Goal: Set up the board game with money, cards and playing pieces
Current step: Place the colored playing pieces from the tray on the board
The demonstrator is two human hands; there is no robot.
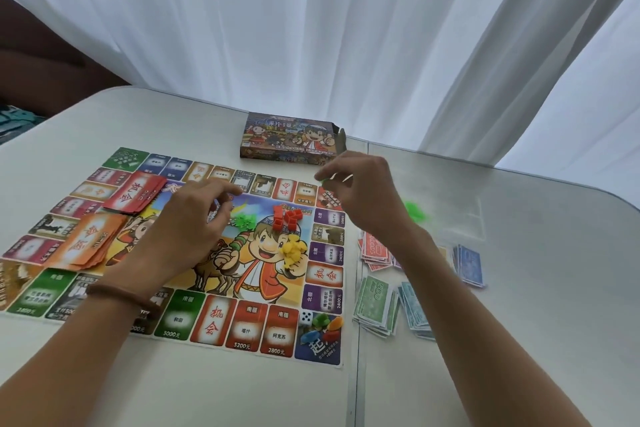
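Note:
The colourful game board point(221, 322) lies flat on the white table. On it sit a red card stack point(136, 196), an orange card stack point(90, 243), red houses point(287, 217), yellow pieces point(294, 250), a white die point(306, 317) and coloured pawns point(323, 328) on the start corner. My left hand point(194, 218) hovers over the board's middle with fingers curled; a few green pieces point(244, 220) lie by its fingertips. My right hand point(360, 191) is raised over the board's far right corner and pinches small green pieces point(323, 179).
The open game box point(291, 139) lies beyond the board. Right of the board lie paper money piles: red point(374, 251), green point(375, 303), light blue point(414, 308) and blue point(469, 265). A clear plastic bag point(450, 215) with green pieces point(414, 210) sits behind them. Curtains hang behind the table.

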